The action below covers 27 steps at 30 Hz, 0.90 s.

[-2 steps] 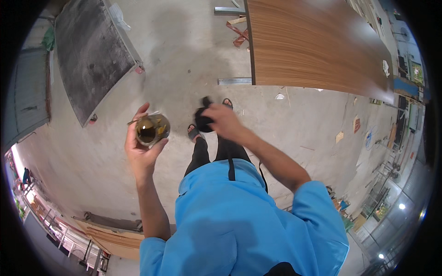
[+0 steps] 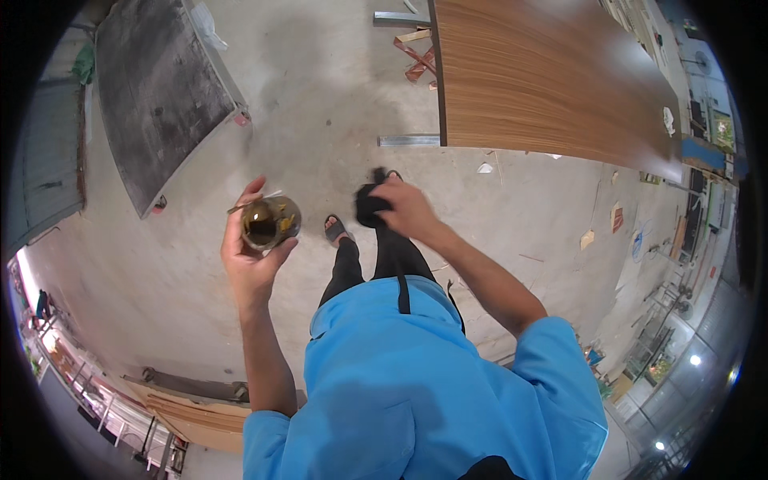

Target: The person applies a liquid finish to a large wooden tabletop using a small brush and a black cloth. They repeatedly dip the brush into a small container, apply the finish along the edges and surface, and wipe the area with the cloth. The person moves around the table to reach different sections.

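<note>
My left hand (image 2: 254,260) is closed around a round, clear glass vessel (image 2: 270,222) with something dark in it and yellowish bits showing through its wall. A thin stick-like piece shows at its left side. Some way to the right, my right hand (image 2: 406,210) grips a black rounded object (image 2: 370,206) with a small dark knob at its far end. Motion blurs it, and I cannot tell its kind. It hangs over my feet, apart from the glass vessel.
A wood-grain panel (image 2: 552,80) rests on metal bars (image 2: 408,141) at the far right. At the far left stands a dark, worn board (image 2: 160,88) on wheels. Scraps and brown strips (image 2: 418,60) litter the concrete floor. Long boards (image 2: 200,416) lie behind me at the left.
My right hand has shifted to the right with the black object, uncovering more of my left sandal. The left hand and glass vessel have moved slightly right.
</note>
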Available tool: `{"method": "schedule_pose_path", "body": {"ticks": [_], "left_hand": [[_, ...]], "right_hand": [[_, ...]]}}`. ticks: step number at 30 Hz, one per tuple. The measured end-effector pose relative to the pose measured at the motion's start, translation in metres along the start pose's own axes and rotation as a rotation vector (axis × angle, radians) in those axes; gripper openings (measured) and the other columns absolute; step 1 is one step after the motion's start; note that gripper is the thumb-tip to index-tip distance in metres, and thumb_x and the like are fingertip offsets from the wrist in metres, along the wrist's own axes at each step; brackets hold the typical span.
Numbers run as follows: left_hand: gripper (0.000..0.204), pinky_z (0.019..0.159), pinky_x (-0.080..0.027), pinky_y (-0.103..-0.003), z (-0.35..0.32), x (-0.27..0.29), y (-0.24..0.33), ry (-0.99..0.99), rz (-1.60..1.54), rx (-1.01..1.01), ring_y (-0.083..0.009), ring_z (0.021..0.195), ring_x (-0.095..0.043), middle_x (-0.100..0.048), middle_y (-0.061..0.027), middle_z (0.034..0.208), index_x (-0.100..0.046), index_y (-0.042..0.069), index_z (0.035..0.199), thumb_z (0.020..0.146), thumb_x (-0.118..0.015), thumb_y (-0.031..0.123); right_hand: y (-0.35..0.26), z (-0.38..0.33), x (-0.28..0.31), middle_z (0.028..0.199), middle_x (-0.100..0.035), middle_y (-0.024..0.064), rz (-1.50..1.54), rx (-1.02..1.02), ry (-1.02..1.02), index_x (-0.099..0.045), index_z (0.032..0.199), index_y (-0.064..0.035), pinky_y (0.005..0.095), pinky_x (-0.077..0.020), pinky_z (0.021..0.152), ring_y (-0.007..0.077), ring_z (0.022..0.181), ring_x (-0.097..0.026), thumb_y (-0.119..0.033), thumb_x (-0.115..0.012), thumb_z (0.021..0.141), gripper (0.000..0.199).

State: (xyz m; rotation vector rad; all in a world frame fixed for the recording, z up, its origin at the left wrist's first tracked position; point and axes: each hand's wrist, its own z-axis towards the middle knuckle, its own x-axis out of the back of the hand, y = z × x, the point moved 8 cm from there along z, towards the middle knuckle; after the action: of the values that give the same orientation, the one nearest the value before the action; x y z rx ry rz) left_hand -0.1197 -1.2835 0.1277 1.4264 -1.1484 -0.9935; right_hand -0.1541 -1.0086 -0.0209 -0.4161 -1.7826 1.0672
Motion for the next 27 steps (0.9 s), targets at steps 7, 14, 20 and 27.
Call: {"method": "schedule_pose_path", "body": {"ticks": [7,14,20,27], "left_hand": [[0.074,0.112,-0.054,-0.040,-0.037,0.010,-0.020,0.006,-0.102,0.032,-0.0236,0.137,-0.057,-0.047,-0.0181,0.159,-0.057,0.001,0.138,0.071,-0.088,-0.008],[0.074,0.112,-0.053,-0.039,-0.044,0.024,-0.014,0.009,0.027,-0.048,-0.0260,0.140,-0.055,-0.049,-0.0197,0.158,-0.058,0.000,0.136,0.069,-0.087,-0.009],[0.071,0.113,-0.052,-0.038,-0.043,0.006,-0.001,0.003,0.033,0.026,-0.0239,0.140,-0.055,-0.050,-0.0181,0.158,-0.058,0.001,0.137,0.070,-0.081,-0.012],[0.069,0.112,-0.052,-0.038,-0.051,0.004,0.009,-0.036,0.098,0.001,-0.0234,0.138,-0.056,-0.051,-0.0178,0.157,-0.058,0.001,0.136,0.072,-0.082,-0.008]], "right_hand": [[0.062,-0.059,0.104,0.105,-0.071,0.0148,0.018,-0.277,0.915,-0.068,0.113,0.0011,0.0371,-0.0530,0.093,0.0270,0.099,-0.068,-0.002,-0.083,0.083,0.034],[0.103,-0.006,0.089,0.101,-0.069,0.0163,-0.118,-0.184,1.407,-0.065,0.103,0.0000,0.0406,-0.0528,0.091,0.0339,0.096,-0.067,0.000,-0.084,0.076,0.033],[0.187,-0.031,-0.024,0.092,-0.070,0.0181,-0.118,-0.792,0.709,-0.062,0.098,-0.0023,0.0465,-0.0551,0.084,0.0381,0.081,-0.067,-0.007,-0.087,0.073,0.036],[0.156,-0.038,0.018,0.098,-0.071,0.0053,0.766,-0.335,1.207,-0.064,0.101,-0.0026,0.0304,-0.0542,0.084,0.0140,0.089,-0.065,-0.001,-0.080,0.090,0.019]]}}
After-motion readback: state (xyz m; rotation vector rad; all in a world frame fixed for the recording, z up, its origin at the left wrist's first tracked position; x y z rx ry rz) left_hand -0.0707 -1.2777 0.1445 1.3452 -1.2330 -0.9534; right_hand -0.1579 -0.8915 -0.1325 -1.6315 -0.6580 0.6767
